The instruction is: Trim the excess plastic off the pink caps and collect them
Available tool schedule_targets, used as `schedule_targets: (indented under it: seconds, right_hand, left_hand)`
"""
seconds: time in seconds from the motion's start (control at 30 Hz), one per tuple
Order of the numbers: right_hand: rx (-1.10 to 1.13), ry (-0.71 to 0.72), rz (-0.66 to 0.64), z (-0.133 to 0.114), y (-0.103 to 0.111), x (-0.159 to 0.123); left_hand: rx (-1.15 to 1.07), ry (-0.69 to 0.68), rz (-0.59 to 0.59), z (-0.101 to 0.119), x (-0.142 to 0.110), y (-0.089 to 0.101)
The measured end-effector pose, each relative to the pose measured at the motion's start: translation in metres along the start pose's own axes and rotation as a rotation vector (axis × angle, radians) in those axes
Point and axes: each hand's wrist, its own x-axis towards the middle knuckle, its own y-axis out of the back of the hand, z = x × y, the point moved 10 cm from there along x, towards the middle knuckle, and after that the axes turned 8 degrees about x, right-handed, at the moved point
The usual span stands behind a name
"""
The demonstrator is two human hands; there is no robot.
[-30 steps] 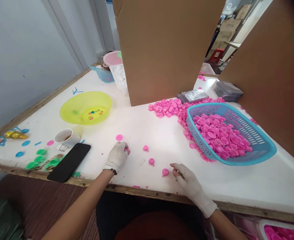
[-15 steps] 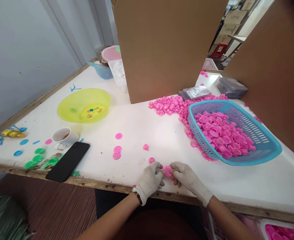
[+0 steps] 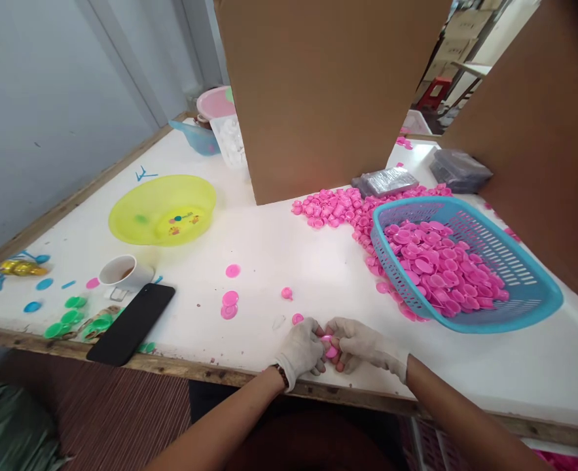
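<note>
Closer together than before, my left hand point(image 3: 304, 348) and right hand point(image 3: 360, 343) pinch a pink piece point(image 3: 328, 347) between curled fingertips, low and just right of centre in the frame.

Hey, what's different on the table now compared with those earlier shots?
The left hand has moved right, away from the flat pink discs, to meet the right hand. The fingers of both have taken hold of a pink piece near the table edge. The blue basket, yellow bowl, mug and phone stayed put.
</note>
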Motion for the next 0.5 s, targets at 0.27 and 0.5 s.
schedule_targets:
  seconds: [0.27, 0.5]
  right_hand:
    - [-0.088, -0.001, 0.148, 0.0, 0.005, 0.009]
    - [-0.071, 0.116, 0.265, 0.0, 0.004, 0.006]
  left_hand:
    - [0.035, 0.009, 0.031, -0.004, 0.001, 0.001]
    - [0.158, -0.269, 0.067, 0.016, -0.011, 0.005]
